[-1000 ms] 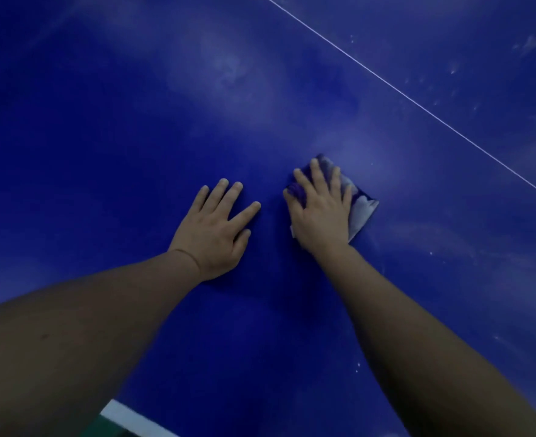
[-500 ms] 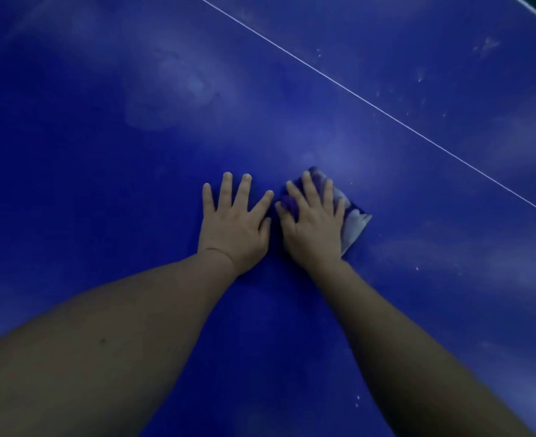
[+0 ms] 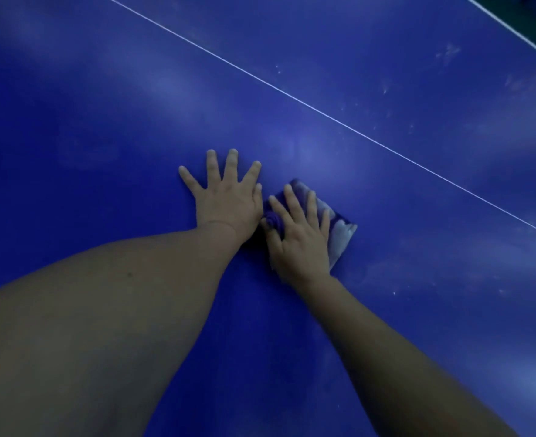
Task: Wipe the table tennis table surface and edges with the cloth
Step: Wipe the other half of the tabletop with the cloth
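Observation:
The blue table tennis table [image 3: 102, 121] fills the view. A thin white centre line [image 3: 323, 113] runs across it from upper left to right. My left hand [image 3: 229, 200] lies flat on the surface with its fingers spread. Right beside it, my right hand [image 3: 301, 241] presses a folded blue and white cloth [image 3: 342, 231] flat against the table, fingers straight on top. Most of the cloth is hidden under the hand. The two hands almost touch.
A white edge line [image 3: 519, 33] of the table shows at the top right corner. Pale specks and dusty smears [image 3: 386, 89] lie on the surface beyond the centre line. Both forearms stretch up from the bottom of the view.
My left hand has slid rightward until it sits beside my right hand. The right hand and cloth have drawn back slightly from the centre line. The near white edge has left the view.

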